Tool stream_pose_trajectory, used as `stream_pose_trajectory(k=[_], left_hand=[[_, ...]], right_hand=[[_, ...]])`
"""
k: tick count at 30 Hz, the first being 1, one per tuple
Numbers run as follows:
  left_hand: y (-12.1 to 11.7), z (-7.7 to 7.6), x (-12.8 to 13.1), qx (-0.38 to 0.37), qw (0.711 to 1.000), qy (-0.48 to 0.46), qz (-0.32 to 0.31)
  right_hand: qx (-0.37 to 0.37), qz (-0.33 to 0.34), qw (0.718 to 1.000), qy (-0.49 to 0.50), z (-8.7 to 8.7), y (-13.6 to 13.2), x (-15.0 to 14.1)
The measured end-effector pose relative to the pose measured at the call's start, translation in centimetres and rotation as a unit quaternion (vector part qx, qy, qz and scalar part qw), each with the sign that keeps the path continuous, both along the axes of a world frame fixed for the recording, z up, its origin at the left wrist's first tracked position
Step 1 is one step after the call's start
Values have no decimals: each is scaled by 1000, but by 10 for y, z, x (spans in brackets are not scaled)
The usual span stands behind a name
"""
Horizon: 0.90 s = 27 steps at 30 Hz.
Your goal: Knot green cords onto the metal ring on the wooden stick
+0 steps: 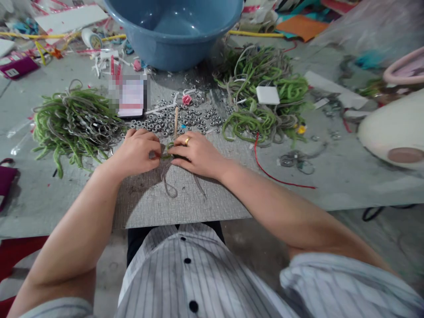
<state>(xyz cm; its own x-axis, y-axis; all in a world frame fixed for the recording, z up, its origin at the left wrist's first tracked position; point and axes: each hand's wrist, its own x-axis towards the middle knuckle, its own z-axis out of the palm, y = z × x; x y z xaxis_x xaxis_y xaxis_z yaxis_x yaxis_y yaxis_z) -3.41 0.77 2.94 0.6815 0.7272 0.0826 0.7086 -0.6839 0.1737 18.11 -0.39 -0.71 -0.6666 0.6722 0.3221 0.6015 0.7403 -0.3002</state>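
My left hand [141, 150] is bent with its fingertips together at one end of a short green-and-grey cord [166, 154], close above the table. From the other side my right hand [197, 152], with a gold ring on one finger, grips the same cord; its fingers cover most of it. A thin grey loop [168, 187] of cord hangs down onto the table mat between the hands, and a loose grey end lies below my right hand. Just beyond the fingers, many small metal rings [192, 117] are spread out, with a thin wooden stick [176, 120] among them.
A bundle of green and grey cords with metal clasps [79, 121] lies left. More tangled green cords [261, 115], with a white square piece [268, 95] on top, lie right. A phone [132, 99], a pink rose [187, 100] and a blue basin [175, 44] stand beyond.
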Motion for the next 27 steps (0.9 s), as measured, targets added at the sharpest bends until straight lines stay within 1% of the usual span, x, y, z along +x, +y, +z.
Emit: stream_pose_trajectory(k=[4,7,13,17,21,23,26,27], left_hand=[[1,-1,-2,11,1000,-12,12],[4,1,-5,8,1000,-9,29],[7,4,-12,35,995,42,84],[7,2,-14,62,993,41,88],[4,4,-13,54,992,55,97],[1,7,-10,63,993,25,95],[-4,11,-1,85,990,-78,77],[-5,10,3,77,989,-109,63]], right_hand=[[-36,5,999,8,-1,3,5],[-44,7,999,23,-1,4,11],[-52,8,998,28,-2,6,16],[-60,12,998,34,-3,6,16],[-60,2,997,50,-2,5,17],[-49,-11,997,62,1,5,20],[-32,-36,997,61,8,6,26],[-34,-42,997,52,10,7,29]])
